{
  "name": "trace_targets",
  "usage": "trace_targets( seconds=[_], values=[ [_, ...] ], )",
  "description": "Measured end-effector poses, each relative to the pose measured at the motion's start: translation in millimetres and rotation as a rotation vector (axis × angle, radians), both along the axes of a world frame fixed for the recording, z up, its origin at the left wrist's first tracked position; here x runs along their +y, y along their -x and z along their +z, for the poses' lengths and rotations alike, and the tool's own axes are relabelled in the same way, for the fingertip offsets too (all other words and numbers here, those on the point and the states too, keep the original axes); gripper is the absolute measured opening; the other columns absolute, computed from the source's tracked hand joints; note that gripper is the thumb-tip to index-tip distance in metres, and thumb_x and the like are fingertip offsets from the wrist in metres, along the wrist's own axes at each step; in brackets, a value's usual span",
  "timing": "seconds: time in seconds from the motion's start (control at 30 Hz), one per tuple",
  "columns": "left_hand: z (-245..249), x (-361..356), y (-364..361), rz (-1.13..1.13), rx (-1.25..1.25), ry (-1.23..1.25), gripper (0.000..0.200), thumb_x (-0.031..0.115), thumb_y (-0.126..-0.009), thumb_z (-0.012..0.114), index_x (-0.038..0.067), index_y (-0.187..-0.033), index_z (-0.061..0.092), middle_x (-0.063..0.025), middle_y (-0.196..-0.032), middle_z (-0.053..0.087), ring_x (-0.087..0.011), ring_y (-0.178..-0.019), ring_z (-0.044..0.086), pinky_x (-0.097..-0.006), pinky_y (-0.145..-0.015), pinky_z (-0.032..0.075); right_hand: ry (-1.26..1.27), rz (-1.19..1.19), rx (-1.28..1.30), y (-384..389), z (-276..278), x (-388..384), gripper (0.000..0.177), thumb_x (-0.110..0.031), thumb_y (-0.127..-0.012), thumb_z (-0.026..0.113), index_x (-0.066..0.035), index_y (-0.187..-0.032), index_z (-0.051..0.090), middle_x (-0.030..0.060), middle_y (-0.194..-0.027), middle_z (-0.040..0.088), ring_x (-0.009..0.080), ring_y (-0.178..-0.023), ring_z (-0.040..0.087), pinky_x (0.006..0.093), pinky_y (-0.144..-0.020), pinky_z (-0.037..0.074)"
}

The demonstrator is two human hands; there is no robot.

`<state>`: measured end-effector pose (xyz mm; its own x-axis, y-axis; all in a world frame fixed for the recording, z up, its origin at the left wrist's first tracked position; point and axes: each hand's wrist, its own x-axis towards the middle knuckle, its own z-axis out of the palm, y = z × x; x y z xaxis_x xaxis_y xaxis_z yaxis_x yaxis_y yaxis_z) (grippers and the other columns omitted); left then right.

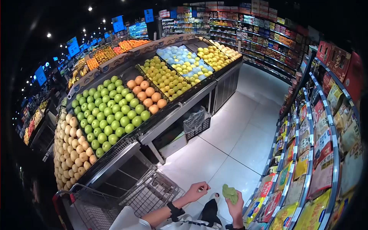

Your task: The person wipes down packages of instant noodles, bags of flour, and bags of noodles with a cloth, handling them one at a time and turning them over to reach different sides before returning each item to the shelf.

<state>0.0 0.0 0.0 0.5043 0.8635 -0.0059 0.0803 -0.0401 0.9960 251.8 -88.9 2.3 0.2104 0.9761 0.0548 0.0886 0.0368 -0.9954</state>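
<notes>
My right hand (234,206) grips a crumpled light-green cloth (230,193), held up in front of my body above the floor. To its left is my left hand (197,192), its fingers curled in and nothing visible in them. A black band (175,211) circles my left wrist. The two hands are apart. Just left of my left forearm stands a wire shopping cart (155,188), partly covered by my sleeve.
Beyond the cart, a slanted fruit stand (134,132) carries green apples (111,111), orange-brown fruit (147,94), yellow fruit (165,76) and pale round fruit (71,149). A black crate (198,128) sits beneath it. Shelves of packaged goods (303,161) line the right. Tiled floor (230,145) runs between.
</notes>
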Motion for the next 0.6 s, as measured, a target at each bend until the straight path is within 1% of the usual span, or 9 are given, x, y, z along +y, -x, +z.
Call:
trace_targets(
  seconds=[0.07,0.1,0.17,0.2,0.27,0.43,0.5,0.57,0.6],
  values=[
    [12,-4,0,0.072,0.009,-0.003,0.01,0.007,-0.092,0.063,0.005,-0.087,0.054,-0.009,-0.105,0.074,-0.0182,-0.107,0.07,-0.0339,-0.088,0.054,0.093,-0.033,-0.133,5,36,4,0.054,-0.002,-0.085,0.08,-0.004,-0.134,0.057,0.0144,-0.121,0.074,0.0268,-0.113,0.072,0.0366,-0.099,0.055],
    [6,118,-59,0.033,0.089,0.039,0.01,0.007,-0.092,0.063,0.005,-0.087,0.054,-0.009,-0.105,0.074,-0.0182,-0.107,0.07,-0.0339,-0.088,0.054,0.142,-0.065,-0.053,-55,21,131,0.054,-0.002,-0.085,0.08,-0.004,-0.134,0.057,0.0144,-0.121,0.074,0.0268,-0.113,0.072,0.0366,-0.099,0.055],
    [12,188,-114,0.082,0.02,0.028,0.009,0.005,-0.091,0.063,0.005,-0.088,0.054,-0.0098,-0.105,0.075,-0.0181,-0.104,0.07,-0.0338,-0.088,0.054,0.107,-0.002,-0.262,-109,47,213,0.05,-0.007,-0.084,0.082,-0.002,-0.129,0.06,0.0161,-0.116,0.074,0.0262,-0.109,0.073,0.0362,-0.095,0.056],
    [18,224,-137,0.097,0.029,0.019,0.008,0.004,-0.089,0.063,0.004,-0.088,0.055,-0.0103,-0.106,0.075,-0.0181,-0.103,0.071,-0.0342,-0.088,0.055,0.111,-0.037,-0.277,-134,57,252,0.05,-0.007,-0.084,0.082,-0.002,-0.129,0.06,0.0161,-0.116,0.074,0.0262,-0.109,0.073,0.0362,-0.095,0.056],
    [21,288,-167,0.093,0.009,0.026,0.008,0.003,-0.089,0.062,0.004,-0.088,0.055,-0.0103,-0.106,0.075,-0.0182,-0.103,0.071,-0.0344,-0.089,0.055,0.0,0.037,-0.347,-170,64,327,0.05,-0.01,-0.084,0.082,-0.002,-0.128,0.06,0.0175,-0.114,0.074,0.0276,-0.108,0.073,0.0371,-0.093,0.056],
    [-10,475,-249,0.138,-0.012,0.043,0.01,0.0,-0.088,0.063,0.004,-0.086,0.054,-0.0105,-0.105,0.075,-0.0183,-0.101,0.071,-0.0347,-0.089,0.055,-0.003,0.044,-0.394,-256,49,514,0.051,-0.011,-0.084,0.082,-0.002,-0.128,0.06,0.0179,-0.113,0.073,0.0312,-0.107,0.073,0.038,-0.093,0.056],
    [-19,552,-277,0.113,-0.004,0.057,0.013,-0.003,-0.086,0.06,0.006,-0.087,0.051,-0.0107,-0.108,0.073,-0.019,-0.104,0.069,-0.0359,-0.092,0.055,-0.022,0.043,-0.413,-286,38,591,0.051,-0.01,-0.083,0.082,-0.002,-0.128,0.06,0.0189,-0.113,0.073,0.0333,-0.106,0.073,0.0388,-0.092,0.056],
    [-14,628,-305,0.104,0.042,0.025,0.013,-0.003,-0.085,0.061,0.006,-0.085,0.051,-0.0108,-0.107,0.074,-0.0195,-0.104,0.07,-0.0361,-0.092,0.055,0.001,0.043,-0.406,-309,38,663,0.051,-0.011,-0.083,0.082,-0.002,-0.128,0.06,0.0192,-0.113,0.073,0.0336,-0.106,0.073,0.0391,-0.092,0.056],
    [0,661,-321,0.118,-0.001,0.096,0.013,-0.003,-0.084,0.061,0.005,-0.082,0.051,-0.0109,-0.106,0.074,-0.0195,-0.104,0.07,-0.0364,-0.092,0.055,0.022,0.042,-0.397,-324,42,693,0.051,-0.011,-0.083,0.082,-0.002,-0.128,0.06,0.0196,-0.113,0.073,0.0339,-0.107,0.073,0.0394,-0.092,0.056]
  ],
)
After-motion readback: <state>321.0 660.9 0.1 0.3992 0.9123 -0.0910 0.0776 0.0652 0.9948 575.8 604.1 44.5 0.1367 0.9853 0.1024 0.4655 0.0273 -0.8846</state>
